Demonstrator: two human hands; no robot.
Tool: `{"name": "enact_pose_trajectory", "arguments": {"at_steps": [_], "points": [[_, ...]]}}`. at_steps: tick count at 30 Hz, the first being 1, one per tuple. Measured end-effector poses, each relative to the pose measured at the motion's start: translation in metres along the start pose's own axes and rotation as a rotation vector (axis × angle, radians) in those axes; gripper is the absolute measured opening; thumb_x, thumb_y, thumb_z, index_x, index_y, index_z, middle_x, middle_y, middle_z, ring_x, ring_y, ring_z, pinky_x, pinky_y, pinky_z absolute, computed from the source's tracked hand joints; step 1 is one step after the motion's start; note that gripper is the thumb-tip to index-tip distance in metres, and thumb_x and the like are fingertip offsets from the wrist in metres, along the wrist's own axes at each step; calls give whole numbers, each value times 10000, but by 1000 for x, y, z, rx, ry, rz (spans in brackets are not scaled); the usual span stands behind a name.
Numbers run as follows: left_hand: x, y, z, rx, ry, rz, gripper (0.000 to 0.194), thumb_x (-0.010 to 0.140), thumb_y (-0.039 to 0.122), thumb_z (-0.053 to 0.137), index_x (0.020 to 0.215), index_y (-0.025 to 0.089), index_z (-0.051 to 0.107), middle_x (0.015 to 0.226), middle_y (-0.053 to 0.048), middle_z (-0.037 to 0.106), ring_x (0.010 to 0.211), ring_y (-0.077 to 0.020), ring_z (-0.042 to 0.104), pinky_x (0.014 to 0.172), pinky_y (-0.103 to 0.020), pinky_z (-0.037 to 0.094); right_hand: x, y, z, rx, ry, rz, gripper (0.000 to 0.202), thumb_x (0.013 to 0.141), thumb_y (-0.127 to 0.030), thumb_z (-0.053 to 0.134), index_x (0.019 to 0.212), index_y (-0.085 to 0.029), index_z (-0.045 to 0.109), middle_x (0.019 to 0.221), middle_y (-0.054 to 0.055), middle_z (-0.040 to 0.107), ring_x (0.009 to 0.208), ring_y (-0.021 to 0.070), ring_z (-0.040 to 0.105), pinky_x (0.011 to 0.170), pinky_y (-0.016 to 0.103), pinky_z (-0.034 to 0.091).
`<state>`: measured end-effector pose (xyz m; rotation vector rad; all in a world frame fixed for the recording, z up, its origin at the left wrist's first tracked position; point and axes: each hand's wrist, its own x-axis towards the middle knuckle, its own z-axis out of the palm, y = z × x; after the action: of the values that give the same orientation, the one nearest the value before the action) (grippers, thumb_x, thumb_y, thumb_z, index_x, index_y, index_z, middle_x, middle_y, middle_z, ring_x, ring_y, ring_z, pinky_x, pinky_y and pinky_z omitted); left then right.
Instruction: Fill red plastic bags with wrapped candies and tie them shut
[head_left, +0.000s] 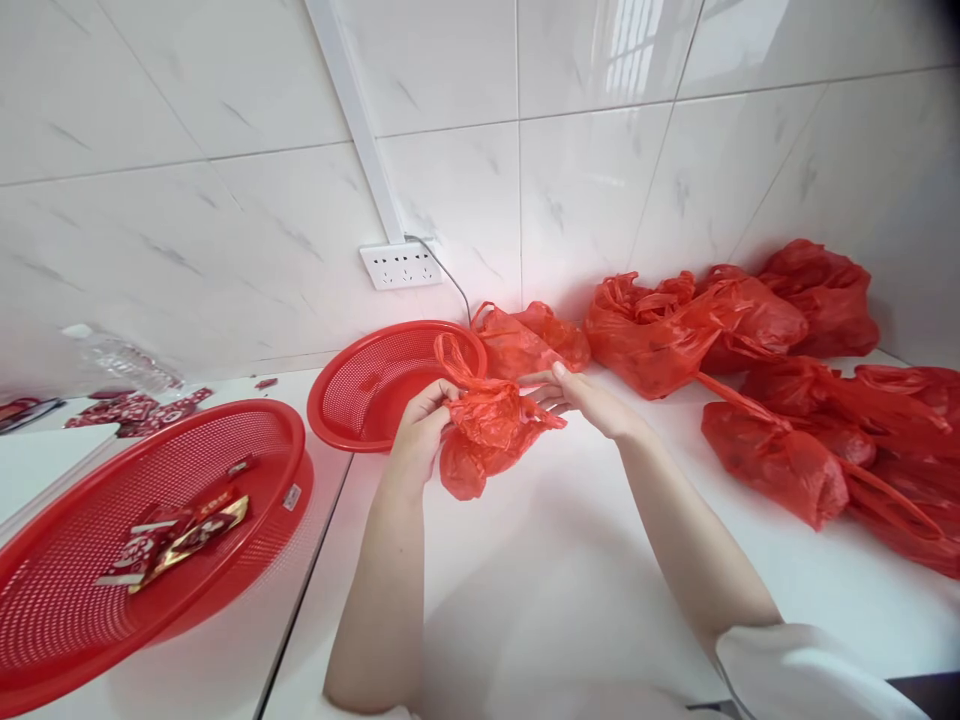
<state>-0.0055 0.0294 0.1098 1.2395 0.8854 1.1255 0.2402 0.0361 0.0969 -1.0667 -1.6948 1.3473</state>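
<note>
A crumpled red plastic bag [487, 430] hangs above the white table, in the middle of the view. My left hand [424, 430] pinches it at its left side, with the thumb and fingers pressed on the plastic. At the bag's right side is my right hand [577, 397], its fingers stretched out toward the left and apart. The fingertips of the right hand are close to the bag or partly behind it. Behind the bag stands a round red basket [345, 430].
A larger red basket [285, 430] at the left holds a few snack packets [195, 535]. Several filled red bags [645, 340] lie along the wall and at the right. A clear plastic bottle [131, 360] and a wall socket [401, 265] are farther back.
</note>
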Motion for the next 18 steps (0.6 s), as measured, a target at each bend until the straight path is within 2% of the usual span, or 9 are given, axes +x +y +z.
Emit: {"name": "enact_pose_trajectory", "arguments": {"at_steps": [2, 4, 7, 10, 12, 15, 18], "points": [[0, 0, 0, 42, -12, 12, 117, 678, 116, 544, 704, 187, 454, 698, 49, 471, 610, -77, 411, 574, -198, 335, -6, -6, 3, -25, -15, -51, 604, 867, -537, 566, 1384, -243, 460, 1208, 94, 659, 1079, 241, 627, 879, 376, 521], [-1, 0, 0, 41, -34, 24, 133, 670, 127, 560, 691, 187, 443, 691, 47, 463, 598, -79, 399, 568, -204, 333, -8, -6, 5, -111, -25, -74, 690, 775, -374, 721, 1389, -258, 429, 1155, 82, 676, 1070, 236, 626, 865, 377, 523], [-4, 3, -2, -29, -75, 41, 174, 637, 138, 581, 682, 194, 423, 659, 46, 455, 563, -83, 384, 547, -217, 325, -9, -6, 6, -203, -10, -64, 480, 810, -306, 670, 1266, -226, 540, 1017, 72, 704, 968, 220, 656, 865, 400, 520], [-5, 3, -4, -43, -81, 74, 218, 594, 141, 595, 661, 198, 396, 632, 46, 443, 537, -85, 368, 525, -221, 309, -11, -12, 5, -209, -22, -117, 386, 868, -376, 601, 1231, -244, 589, 1248, 76, 625, 1156, 237, 581, 978, 418, 468], [-5, 2, -4, -12, -71, 115, 266, 568, 138, 608, 625, 194, 354, 629, 41, 443, 535, -83, 359, 517, -220, 306, -15, -19, 7, -151, -119, -165, 434, 878, -406, 586, 1290, -271, 560, 1333, 53, 576, 1224, 242, 538, 1010, 408, 453], [-5, 0, -3, 16, -91, 176, 335, 548, 132, 623, 574, 189, 294, 601, 34, 440, 536, -87, 370, 509, -222, 316, -18, -26, 9, -99, -266, -217, 461, 834, -394, 642, 1272, -260, 586, 1229, 36, 644, 1125, 239, 606, 951, 368, 499], [-6, 1, -5, 22, -83, 215, 377, 564, 160, 637, 530, 189, 263, 525, 38, 373, 513, -94, 363, 497, -226, 323, -20, -26, 6, -114, -251, -222, 313, 862, -403, 593, 1093, -215, 689, 1076, 32, 700, 1020, 229, 648, 891, 345, 519]]}}
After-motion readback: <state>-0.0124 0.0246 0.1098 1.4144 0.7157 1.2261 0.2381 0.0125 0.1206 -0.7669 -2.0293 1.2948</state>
